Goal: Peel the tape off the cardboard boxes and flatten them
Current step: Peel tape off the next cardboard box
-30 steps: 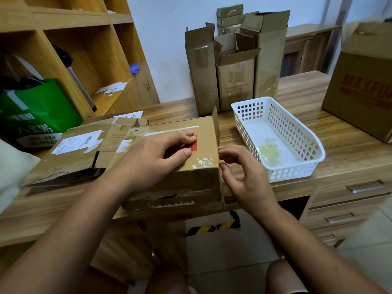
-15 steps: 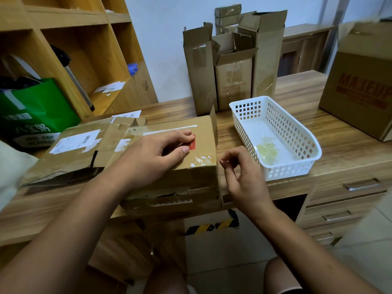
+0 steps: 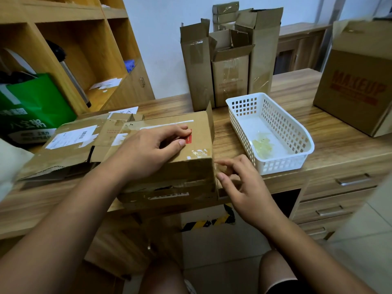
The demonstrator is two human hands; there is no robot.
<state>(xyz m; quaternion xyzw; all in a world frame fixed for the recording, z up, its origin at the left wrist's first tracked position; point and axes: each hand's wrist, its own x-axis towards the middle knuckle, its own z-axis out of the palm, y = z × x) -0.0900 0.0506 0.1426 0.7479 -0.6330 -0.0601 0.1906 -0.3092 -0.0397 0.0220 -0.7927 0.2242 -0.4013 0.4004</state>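
A brown cardboard box [image 3: 196,169] lies at the desk's front edge, with clear tape remnants and a red sticker on top. My left hand [image 3: 148,149] rests on its top face, fingers slightly bent, holding it down. At the box's front right corner my right hand [image 3: 244,187] pinches a strip of clear tape [image 3: 220,169] between thumb and fingertips. The strip still clings to the box edge.
A white plastic basket [image 3: 305,134] to the right holds crumpled tape bits. A flattened box [image 3: 70,143] lies to the left. Three upright open boxes [image 3: 229,77] stand at the back, a "MAKEUP" box [image 3: 356,90] far right, a green bag [image 3: 36,105] far left. Drawers [image 3: 339,187] sit below right.
My right hand has slid down from the box's upper right corner to its front right edge, drawing the clear tape along. My left hand has stayed on the box top.
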